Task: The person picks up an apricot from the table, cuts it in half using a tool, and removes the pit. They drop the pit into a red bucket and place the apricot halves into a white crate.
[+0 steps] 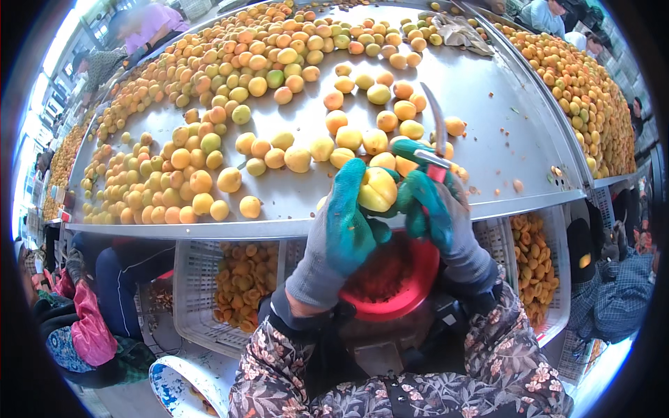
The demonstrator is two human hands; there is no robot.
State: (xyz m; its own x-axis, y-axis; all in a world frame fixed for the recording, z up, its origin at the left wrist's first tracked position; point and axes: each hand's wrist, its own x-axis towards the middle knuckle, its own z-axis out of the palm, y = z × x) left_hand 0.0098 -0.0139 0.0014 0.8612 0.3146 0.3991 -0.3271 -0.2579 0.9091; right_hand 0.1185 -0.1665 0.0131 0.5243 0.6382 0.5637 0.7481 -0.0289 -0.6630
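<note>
My left hand (pixel 349 219), in a grey glove with a green coated palm, holds a yellow apricot (pixel 377 189) above the table's near edge. In the same kind of glove, my right hand (pixel 431 201) grips the red handle of a curved knife (pixel 438 117), its blade pointing up and away over the table. The hands are close together, the apricot between them. Beyond them, many whole apricots (pixel 298 159) lie on the metal table (pixel 486 172). Below the hands is a red basin (pixel 384 311) with dark contents, partly hidden by my gloves.
White plastic crates (pixel 196 318) with split apricots (pixel 245 282) stand under the table on both sides. A brown cloth (pixel 462 34) lies at the back. A white bucket (pixel 180 366) is at lower left. A seated person (pixel 120 282) is at left; another table heaped with apricots (pixel 590 104) is at right.
</note>
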